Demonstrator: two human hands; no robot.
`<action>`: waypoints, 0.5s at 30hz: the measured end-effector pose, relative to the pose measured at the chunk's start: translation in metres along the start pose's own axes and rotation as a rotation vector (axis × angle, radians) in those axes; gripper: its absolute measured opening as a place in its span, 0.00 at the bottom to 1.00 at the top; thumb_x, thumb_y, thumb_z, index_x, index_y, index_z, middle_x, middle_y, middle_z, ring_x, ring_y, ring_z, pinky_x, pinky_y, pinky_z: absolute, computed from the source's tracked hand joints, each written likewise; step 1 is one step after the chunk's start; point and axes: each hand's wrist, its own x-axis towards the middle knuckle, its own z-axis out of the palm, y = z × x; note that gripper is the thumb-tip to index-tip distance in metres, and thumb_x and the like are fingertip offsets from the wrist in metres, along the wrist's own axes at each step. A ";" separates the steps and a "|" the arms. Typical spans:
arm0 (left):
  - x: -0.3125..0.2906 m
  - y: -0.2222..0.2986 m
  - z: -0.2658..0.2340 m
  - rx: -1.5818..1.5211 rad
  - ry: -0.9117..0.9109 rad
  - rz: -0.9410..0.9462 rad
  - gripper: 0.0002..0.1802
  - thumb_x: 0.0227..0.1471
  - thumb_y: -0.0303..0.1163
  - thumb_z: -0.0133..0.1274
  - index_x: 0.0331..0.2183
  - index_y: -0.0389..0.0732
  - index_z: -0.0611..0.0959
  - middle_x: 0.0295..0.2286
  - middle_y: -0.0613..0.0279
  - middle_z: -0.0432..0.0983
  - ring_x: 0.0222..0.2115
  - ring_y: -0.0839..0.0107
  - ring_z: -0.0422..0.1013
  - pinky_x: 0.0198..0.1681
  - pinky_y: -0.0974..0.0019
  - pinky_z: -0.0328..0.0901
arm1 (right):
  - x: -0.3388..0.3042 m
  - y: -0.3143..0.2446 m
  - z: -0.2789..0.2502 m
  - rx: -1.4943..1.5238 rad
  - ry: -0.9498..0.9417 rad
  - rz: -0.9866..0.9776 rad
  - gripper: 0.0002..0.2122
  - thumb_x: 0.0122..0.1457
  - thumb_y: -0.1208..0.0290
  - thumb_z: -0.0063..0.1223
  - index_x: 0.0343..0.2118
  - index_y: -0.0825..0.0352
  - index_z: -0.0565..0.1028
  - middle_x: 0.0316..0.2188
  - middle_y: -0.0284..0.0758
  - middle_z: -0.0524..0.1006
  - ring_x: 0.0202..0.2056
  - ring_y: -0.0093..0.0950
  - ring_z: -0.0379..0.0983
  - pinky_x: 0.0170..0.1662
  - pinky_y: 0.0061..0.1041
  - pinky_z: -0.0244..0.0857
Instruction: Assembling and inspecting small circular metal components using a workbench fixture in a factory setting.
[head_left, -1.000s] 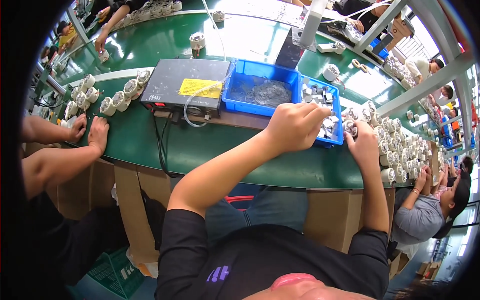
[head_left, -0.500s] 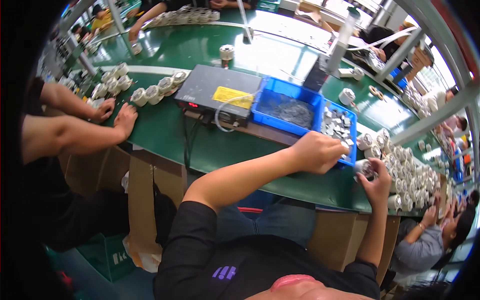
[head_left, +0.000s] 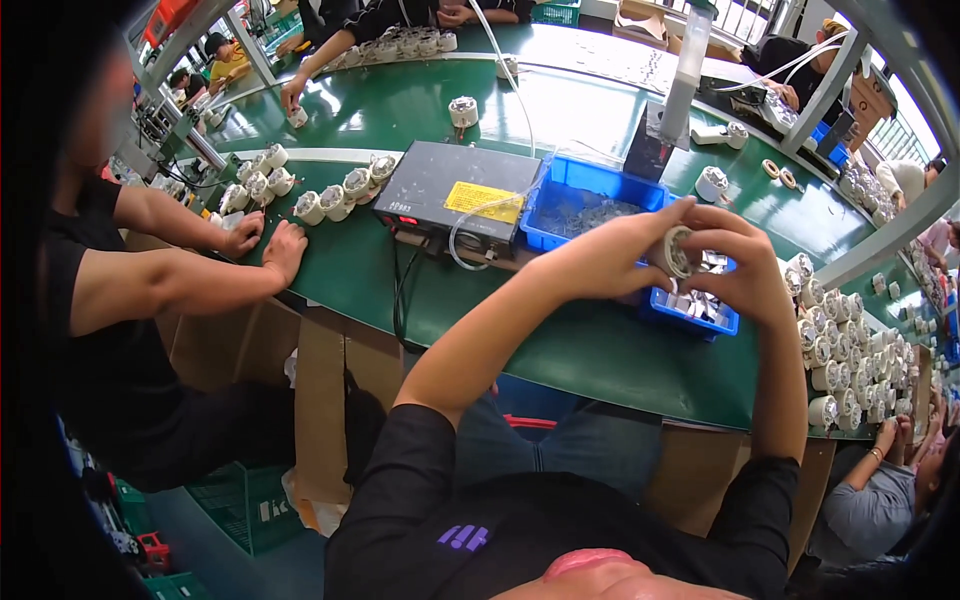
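Over the small-parts bin, a white cylindrical part (head_left: 679,252) is held up on its side, its ring-shaped end showing. My left hand (head_left: 628,250) is closed around its left side, with thumb below and fingers above. From the right, the curved fingers and thumb of my right hand (head_left: 742,262) grip the same part. Whether a small piece is also pinched between the fingertips is hidden. Just beneath both hands is a blue bin (head_left: 735,325) of small silvery and white pieces (head_left: 700,305).
A second blue bin (head_left: 540,240) holds dark loose bits, beside a black powered box (head_left: 450,165). Many white cylindrical parts (head_left: 845,350) stand massed at right. A short row (head_left: 335,200) stands at left, near a co-worker's hands (head_left: 285,250). A clear tube on a dark stand (head_left: 655,140) rises behind.
My left hand has come up from the bin to the white cylindrical part. My right hand has lifted that part up and leftward from beside the bin. The view has shifted slightly.
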 end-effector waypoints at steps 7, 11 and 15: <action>-0.001 -0.016 -0.007 0.066 0.172 -0.161 0.47 0.49 0.21 0.70 0.68 0.32 0.69 0.52 0.43 0.83 0.49 0.50 0.81 0.53 0.59 0.75 | 0.022 0.033 0.023 -0.061 0.115 0.002 0.21 0.41 0.83 0.76 0.42 0.66 0.86 0.52 0.37 0.83 0.52 0.38 0.79 0.56 0.35 0.76; 0.008 -0.022 -0.007 0.108 0.320 -0.208 0.45 0.48 0.19 0.71 0.66 0.30 0.71 0.51 0.43 0.83 0.49 0.52 0.82 0.55 0.59 0.76 | 0.021 0.046 0.032 -0.115 0.228 0.044 0.19 0.43 0.82 0.75 0.42 0.65 0.86 0.51 0.36 0.83 0.53 0.37 0.79 0.57 0.34 0.75; 0.014 -0.030 -0.007 -0.055 0.512 -0.244 0.43 0.47 0.17 0.71 0.64 0.29 0.73 0.51 0.43 0.83 0.50 0.54 0.82 0.56 0.59 0.77 | 0.019 0.048 0.040 -0.257 0.359 0.055 0.19 0.46 0.81 0.75 0.44 0.65 0.86 0.51 0.37 0.83 0.53 0.37 0.79 0.57 0.32 0.74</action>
